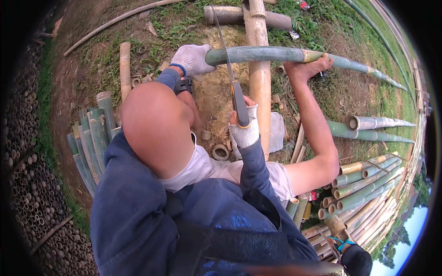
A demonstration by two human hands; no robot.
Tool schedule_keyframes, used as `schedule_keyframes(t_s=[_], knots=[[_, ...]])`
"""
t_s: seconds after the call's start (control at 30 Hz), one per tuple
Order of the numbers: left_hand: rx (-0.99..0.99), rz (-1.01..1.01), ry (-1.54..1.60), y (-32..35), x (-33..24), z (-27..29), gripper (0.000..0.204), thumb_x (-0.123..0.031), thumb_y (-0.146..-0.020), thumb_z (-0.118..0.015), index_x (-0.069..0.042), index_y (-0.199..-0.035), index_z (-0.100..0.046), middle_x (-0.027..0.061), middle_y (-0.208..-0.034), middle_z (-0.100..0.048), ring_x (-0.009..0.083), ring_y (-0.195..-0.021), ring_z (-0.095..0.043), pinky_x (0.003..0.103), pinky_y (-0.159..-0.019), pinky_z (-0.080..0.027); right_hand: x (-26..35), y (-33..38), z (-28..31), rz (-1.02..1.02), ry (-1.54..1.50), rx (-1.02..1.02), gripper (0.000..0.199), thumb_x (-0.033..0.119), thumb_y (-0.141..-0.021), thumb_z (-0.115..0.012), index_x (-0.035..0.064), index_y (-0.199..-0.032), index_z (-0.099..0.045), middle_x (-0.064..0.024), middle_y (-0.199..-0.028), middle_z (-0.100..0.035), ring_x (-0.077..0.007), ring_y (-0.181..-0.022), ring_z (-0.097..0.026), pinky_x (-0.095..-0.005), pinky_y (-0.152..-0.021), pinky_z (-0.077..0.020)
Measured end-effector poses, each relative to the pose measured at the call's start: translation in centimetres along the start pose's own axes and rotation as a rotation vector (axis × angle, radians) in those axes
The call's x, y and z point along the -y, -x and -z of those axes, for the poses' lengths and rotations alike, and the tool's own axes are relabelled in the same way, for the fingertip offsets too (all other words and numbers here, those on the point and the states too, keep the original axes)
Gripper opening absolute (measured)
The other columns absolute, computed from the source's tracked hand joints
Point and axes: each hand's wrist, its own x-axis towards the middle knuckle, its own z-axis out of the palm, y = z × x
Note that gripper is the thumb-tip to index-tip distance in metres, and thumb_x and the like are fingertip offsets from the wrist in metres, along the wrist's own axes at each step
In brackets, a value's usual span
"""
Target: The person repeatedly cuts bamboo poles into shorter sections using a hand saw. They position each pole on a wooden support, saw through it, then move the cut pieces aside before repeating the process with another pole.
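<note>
A green bamboo pole point(262, 54) lies crosswise over a thick pale bamboo post point(258, 87). My left hand point(191, 60), in a white knit glove, is closed at the pole's left end; its fingertips are partly hidden. My right hand point(244, 129), gloved with bare fingertips, grips the dark, yellow-edged handle of a hand saw point(239, 103). The saw's long thin blade crosses the pole near that left end and points away from me. How deep it sits in the bamboo, I cannot tell. My bare foot point(309, 67) rests against the pole farther right.
Cut bamboo lengths point(94, 133) stand at the left, beyond them a big stack of bamboo ends point(23, 161). More poles point(368, 181) are piled at the right. Another thick bamboo piece point(225, 15) lies at the far side. Bamboo rings point(220, 152) and scraps lie on the dirt.
</note>
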Motion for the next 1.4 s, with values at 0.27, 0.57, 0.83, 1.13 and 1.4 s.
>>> schedule_keyframes(t_s=[0.27, 0.57, 0.83, 1.13, 1.4], knots=[[-0.053, -0.058, 0.005, -0.7, 1.1, -1.2, 0.055, -0.060, -0.085, -0.080, -0.017, -0.118, -0.074, 0.0182, -0.107, -0.081, 0.0406, -0.100, -0.078, 0.053, -0.088, -0.061, 8.2, 13.1, 8.7, -0.058, -0.027, 0.081, 0.061, -0.001, -0.098, -0.067, 0.0016, -0.155, -0.047, -0.0103, -0.124, -0.067, -0.0167, -0.107, -0.066, -0.0325, -0.095, -0.0555], [-0.026, 0.010, -0.024, -0.1, -0.1, -0.6, 0.057, -0.059, -0.082, -0.082, -0.019, -0.122, -0.075, 0.0173, -0.107, -0.082, 0.0399, -0.102, -0.079, 0.051, -0.090, -0.062, -2.9, -5.5, -3.3, 0.037, -0.007, -0.038, 0.065, -0.004, -0.091, -0.071, 0.0089, -0.152, -0.051, -0.0102, -0.119, -0.065, -0.0189, -0.093, -0.068, -0.0359, -0.088, -0.0588], [-0.065, -0.027, -0.013, -0.3, 0.5, -1.2, 0.054, -0.058, -0.083, -0.079, -0.019, -0.119, -0.074, 0.0176, -0.106, -0.081, 0.0412, -0.102, -0.078, 0.053, -0.090, -0.061, 7.0, 14.0, 8.5, -0.102, -0.037, 0.066, 0.067, 0.001, -0.094, -0.068, 0.0008, -0.157, -0.045, -0.0086, -0.118, -0.065, -0.0154, -0.096, -0.066, -0.0326, -0.088, -0.0563], [-0.047, 0.044, -0.051, -0.1, -0.5, -0.5, 0.054, -0.059, -0.083, -0.079, -0.017, -0.116, -0.075, 0.0172, -0.106, -0.082, 0.0399, -0.099, -0.079, 0.051, -0.090, -0.062, -1.9, -2.2, -1.2, -0.081, -0.025, -0.003, 0.071, -0.004, -0.088, -0.074, 0.0086, -0.154, -0.050, -0.0076, -0.108, -0.066, -0.0172, -0.081, -0.064, -0.0334, -0.080, -0.0578], [0.010, 0.043, -0.086, -0.4, -1.0, -0.1, 0.067, -0.065, -0.081, -0.083, -0.019, -0.129, -0.075, 0.0182, -0.109, -0.082, 0.0414, -0.102, -0.079, 0.052, -0.092, -0.062, 5.2, 9.2, 5.9, -0.251, -0.016, 0.040, 0.071, -0.003, -0.089, -0.072, 0.0091, -0.156, -0.052, -0.0036, -0.104, -0.067, -0.0114, -0.083, -0.063, -0.0302, -0.075, -0.0550]])
